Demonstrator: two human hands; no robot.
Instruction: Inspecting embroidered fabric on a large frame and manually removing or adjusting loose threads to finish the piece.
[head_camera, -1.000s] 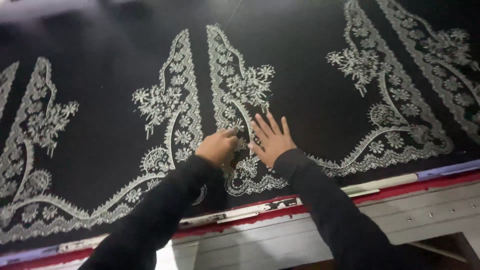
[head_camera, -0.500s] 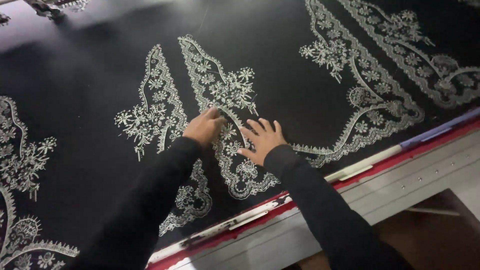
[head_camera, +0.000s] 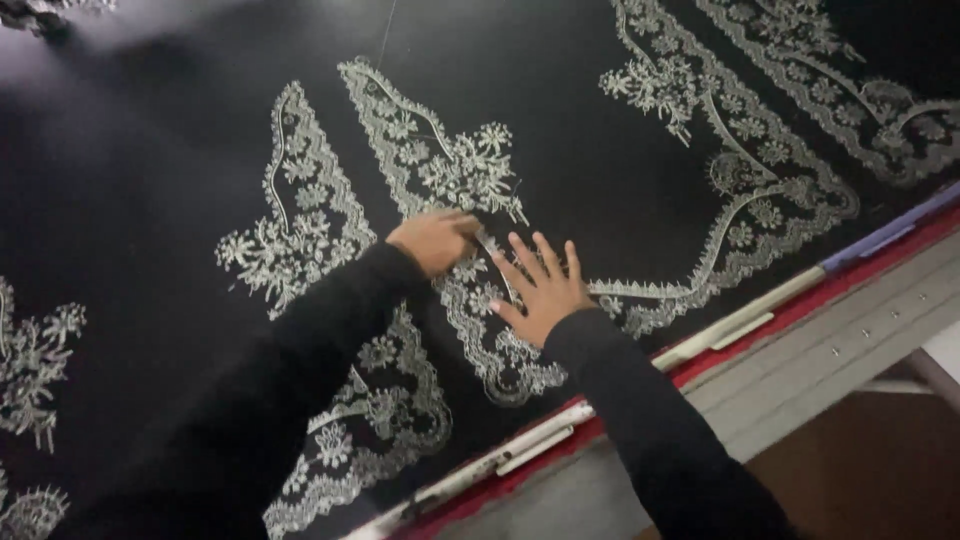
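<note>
Item: black fabric (head_camera: 600, 130) with white lace embroidery, stretched flat across the bench frame (head_camera: 800, 340).

Left hand (head_camera: 432, 240): fingers curled closed, seemingly pinching something small on the lace motif (head_camera: 470, 290) just beneath them; I cannot tell what.

Right hand (head_camera: 540, 290): fingers spread open, palm flat on the same motif, just beside my left.

Step, as I judge it: pinning the lace down while working one spot.

Surroundings: matching motifs left (head_camera: 300, 210) and far right (head_camera: 760, 180) of my fingers; red frame edge (head_camera: 850, 275) near my right sleeve. Nothing obstructs either hand.
</note>
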